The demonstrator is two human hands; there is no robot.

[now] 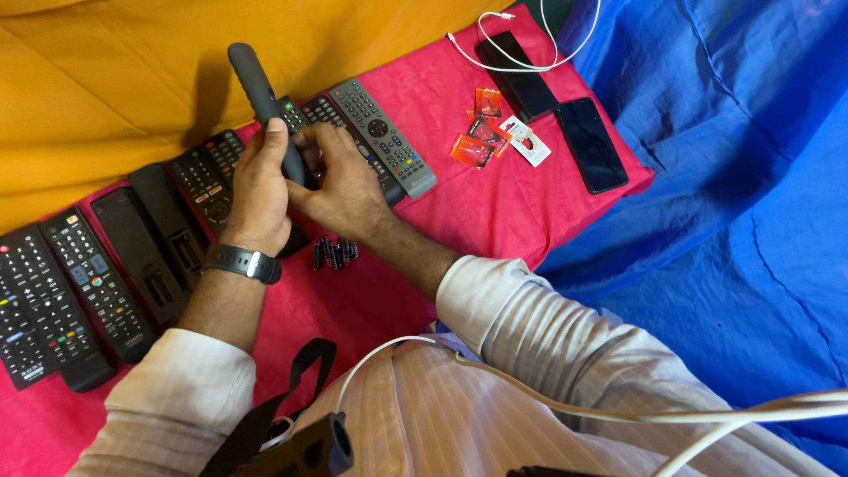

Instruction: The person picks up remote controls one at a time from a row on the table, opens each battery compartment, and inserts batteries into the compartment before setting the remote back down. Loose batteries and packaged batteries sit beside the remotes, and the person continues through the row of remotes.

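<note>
Pink cloth [495, 203] covers the table, with a row of remotes [97, 283] lined up and small batteries [334, 253] loose nearby. Left hand [258, 190] is wrapped around a slim black remote [261, 97] raised above the row, right hand [340, 177] pinching its lower end.

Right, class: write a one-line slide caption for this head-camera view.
Both hands, left and right, hold a dark remote above a row of remotes and loose batteries on a red cloth.

A red cloth-covered table [495, 212] carries a remote row [79, 291] left of the hands [305, 181], batteries [334, 253] below, phones [590, 144] right.
</note>
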